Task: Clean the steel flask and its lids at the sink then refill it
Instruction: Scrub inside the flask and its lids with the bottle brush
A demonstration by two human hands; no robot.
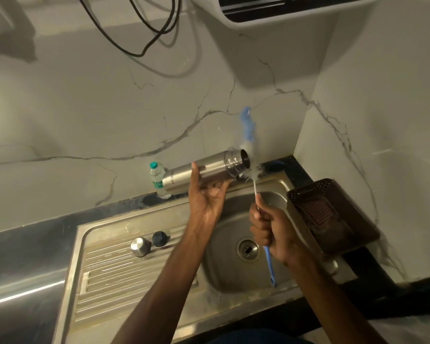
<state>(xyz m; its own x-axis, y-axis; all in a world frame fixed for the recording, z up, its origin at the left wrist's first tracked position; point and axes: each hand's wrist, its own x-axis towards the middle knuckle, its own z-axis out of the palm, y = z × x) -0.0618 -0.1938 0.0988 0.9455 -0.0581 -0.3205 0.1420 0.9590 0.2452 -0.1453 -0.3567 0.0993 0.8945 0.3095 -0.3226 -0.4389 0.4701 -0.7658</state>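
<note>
L hand (206, 202) grips flask (199, 176) horiz. over sink (221, 244), mouth twd R hand (266, 229) gripping brush (268, 263); prob. eases bristle entry.

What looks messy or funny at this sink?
The brush is the odd bit: its bristles are a blur just outside the mouth of the flask, with white flecks around them, above the sink. The left hand holds the flask sideways. The steel lid and black lid stand on the draining board; nothing looks broken.
</note>
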